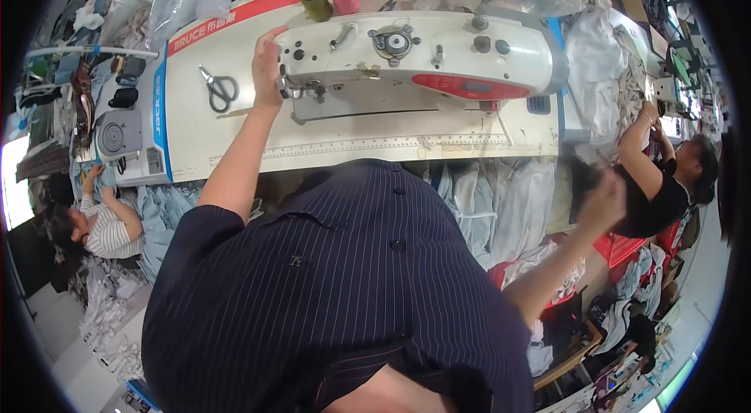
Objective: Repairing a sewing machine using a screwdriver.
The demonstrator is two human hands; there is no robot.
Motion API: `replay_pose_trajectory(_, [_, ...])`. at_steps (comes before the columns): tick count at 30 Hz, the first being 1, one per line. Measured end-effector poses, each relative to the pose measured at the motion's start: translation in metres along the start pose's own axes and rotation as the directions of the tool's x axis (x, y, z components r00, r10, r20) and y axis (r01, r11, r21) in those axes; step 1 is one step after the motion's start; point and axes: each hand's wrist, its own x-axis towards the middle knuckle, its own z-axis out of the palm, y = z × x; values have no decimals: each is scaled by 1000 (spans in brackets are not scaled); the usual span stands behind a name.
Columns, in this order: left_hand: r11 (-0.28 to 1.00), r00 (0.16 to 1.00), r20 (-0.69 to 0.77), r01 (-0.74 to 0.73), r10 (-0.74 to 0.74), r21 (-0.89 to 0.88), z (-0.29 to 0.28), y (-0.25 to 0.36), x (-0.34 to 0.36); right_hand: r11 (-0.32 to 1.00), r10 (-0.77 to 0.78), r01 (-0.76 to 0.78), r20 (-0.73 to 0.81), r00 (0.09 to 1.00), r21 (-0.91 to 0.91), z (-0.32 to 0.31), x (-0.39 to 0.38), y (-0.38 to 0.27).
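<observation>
Visibly lettered: red strip (205,28), blue strip (160,104) left of sewing machine (356,44).

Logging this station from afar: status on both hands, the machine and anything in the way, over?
Left hand at left end of sewing machine. Right hand off to the right, blurred, contents unclear. Scissors on table, clear of left hand.

The sewing machine (426,61) looks glossy, probably painted metal, and the shirt (352,256) matt cloth.
</observation>
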Motion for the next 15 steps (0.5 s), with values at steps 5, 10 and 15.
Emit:
replay_pose_trajectory(5, [992, 997, 59, -53, 46, 117, 3, -11, 13, 933, 332, -339, 73, 940, 121, 72, -92, 52])
replay_pose_trajectory(10, [996, 999, 46, 0, -4, 91, -12, -20, 7, 997, 35, -30, -67, 997, 71, 10, -13, 13])
replay_pose_trajectory(15, [986, 997, 67, 13, -25, 165, -2, -11, 10, 725, -288, 418, 311, 906, -547, -14, 164, -75])
